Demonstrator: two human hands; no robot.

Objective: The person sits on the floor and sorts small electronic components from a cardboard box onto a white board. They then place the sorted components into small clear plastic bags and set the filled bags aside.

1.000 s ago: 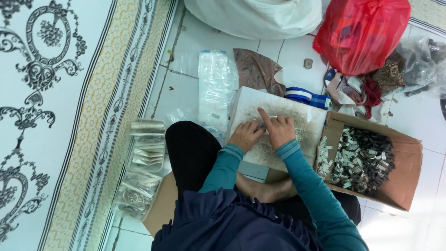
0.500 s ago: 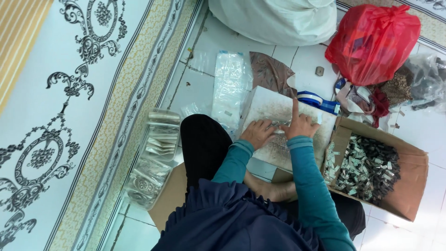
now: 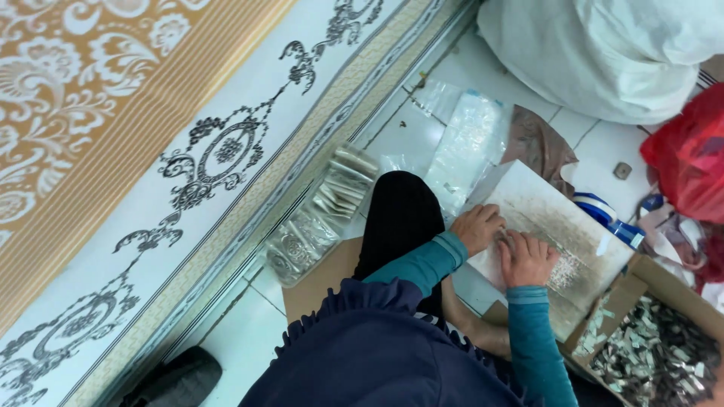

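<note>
Left hand: the left hand (image 3: 477, 227) rests knuckles-up on the near left part of the white board (image 3: 581, 226), fingers curled loosely down onto its surface; whether they pinch anything I cannot tell.
Right hand: the right hand (image 3: 526, 260) lies flat just beside the left, fingers spread a little and pressing on the board, grasping nothing that shows.
What has changed: half a second ago the right hand reached up toward the far edge of the board with a finger stretched out; now it is drawn back next to the left, so both hands work the same patch near the person's knee (image 3: 400, 218).
Meaning for the work: I judge the hands are gathering or sorting the small silvery bits (image 3: 562, 273) scattered on the board, and the pull-back brings them closer.
Work piece: the board lies tilted across the lap and the tiled floor (image 3: 392, 136), its lower corner touching the cardboard box (image 3: 641, 275).
Box: full of small silver-grey pieces (image 3: 656, 354), to the right of the hands.
Around: a clear plastic bag of packets (image 3: 320, 218) to the left by the patterned carpet (image 3: 151, 151); a blue-and-white tape roll (image 3: 603, 215), a red plastic bag (image 3: 690, 158) and a white sack (image 3: 596, 53) beyond the board.
</note>
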